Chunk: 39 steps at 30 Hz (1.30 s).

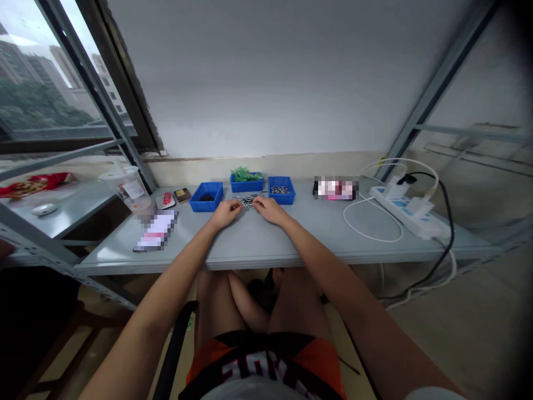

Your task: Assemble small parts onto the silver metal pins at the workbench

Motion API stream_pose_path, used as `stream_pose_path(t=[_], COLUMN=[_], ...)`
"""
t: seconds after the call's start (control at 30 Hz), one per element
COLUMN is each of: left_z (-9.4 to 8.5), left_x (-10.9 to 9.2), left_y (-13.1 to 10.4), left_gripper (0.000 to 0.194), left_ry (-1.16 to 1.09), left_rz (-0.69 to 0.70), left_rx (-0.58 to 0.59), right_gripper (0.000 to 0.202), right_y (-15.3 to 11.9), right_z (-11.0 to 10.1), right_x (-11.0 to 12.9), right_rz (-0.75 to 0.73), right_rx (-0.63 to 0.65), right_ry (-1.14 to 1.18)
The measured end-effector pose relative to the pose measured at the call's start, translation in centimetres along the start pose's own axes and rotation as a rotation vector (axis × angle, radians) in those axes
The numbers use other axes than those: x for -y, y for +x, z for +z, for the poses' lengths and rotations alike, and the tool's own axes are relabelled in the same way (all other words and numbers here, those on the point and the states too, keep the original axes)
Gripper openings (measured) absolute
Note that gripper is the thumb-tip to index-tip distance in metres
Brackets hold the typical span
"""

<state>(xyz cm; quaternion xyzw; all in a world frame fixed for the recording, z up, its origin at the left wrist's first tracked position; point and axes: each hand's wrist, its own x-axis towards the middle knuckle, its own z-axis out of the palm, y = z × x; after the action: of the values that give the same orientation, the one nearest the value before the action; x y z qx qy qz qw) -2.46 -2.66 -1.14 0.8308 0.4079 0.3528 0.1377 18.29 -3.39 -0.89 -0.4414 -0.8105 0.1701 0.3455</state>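
Observation:
A small pile of silvery metal pieces [249, 201], thin like screws or pins, lies on the grey tabletop [254, 239]. My left hand [227, 213] is at the pile's left side, its fingers pinched together. From the right, my right hand [268, 210] reaches into the same pile, fingers also closed. Whatever sits between the fingertips is too small to name. Behind my right hand is a blue bin [281, 182] with similar metal pieces. Another blue bin [206, 206] left of the pile contains dark small parts, and a blue bin [247, 187] at the back has green plastic bags [245, 174].
On the left are a phone [157, 230], a plastic cup [134, 191], a red-wrapped item [167, 199] and a dark small box [182, 194]. To the right lie a blurred-out device [335, 188], a white cable [370, 240] and a power strip [420, 219]. Metal shelf posts flank the table.

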Motion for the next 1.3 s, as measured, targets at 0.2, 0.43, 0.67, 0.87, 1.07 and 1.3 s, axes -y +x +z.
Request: stream_pose_path(t=[0.2, 0.43, 0.67, 0.87, 1.07, 1.3], left_z=[-0.04, -0.04, -0.03, -0.01, -0.06, 0.11], left_x=[-0.19, -0.24, -0.26, -0.30, -0.34, -0.20], left_y=[-0.18, -0.09, -0.09, -0.06, -0.07, -0.05], left_gripper=[0.026, 0.024, 0.023, 0.024, 0.023, 0.022], left_ry=[0.002, -0.010, -0.033, -0.049, -0.055, -0.076], left_rz=[-0.008, -0.029, -0.029, -0.031, -0.036, -0.044], left_rx=[-0.001, -0.004, -0.003, -0.018, -0.027, -0.009], right_gripper=[0.019, 0.020, 0.019, 0.019, 0.018, 0.017], right_y=[-0.09, -0.13, -0.25, -0.20, -0.32, -0.33], right_z=[-0.10, -0.08, -0.24, -0.26, -0.43, -0.51], right_x=[0.19, 0.18, 0.46, 0.42, 0.80, 0.98], right_rz=[0.002, 0.008, 0.007, 0.012, 0.023, 0.040], right_rx=[-0.001, 0.007, -0.002, 0.009, 0.012, 0.020], right_ry=[-0.008, 0.004, -0.001, 0.003, 0.003, 0.011])
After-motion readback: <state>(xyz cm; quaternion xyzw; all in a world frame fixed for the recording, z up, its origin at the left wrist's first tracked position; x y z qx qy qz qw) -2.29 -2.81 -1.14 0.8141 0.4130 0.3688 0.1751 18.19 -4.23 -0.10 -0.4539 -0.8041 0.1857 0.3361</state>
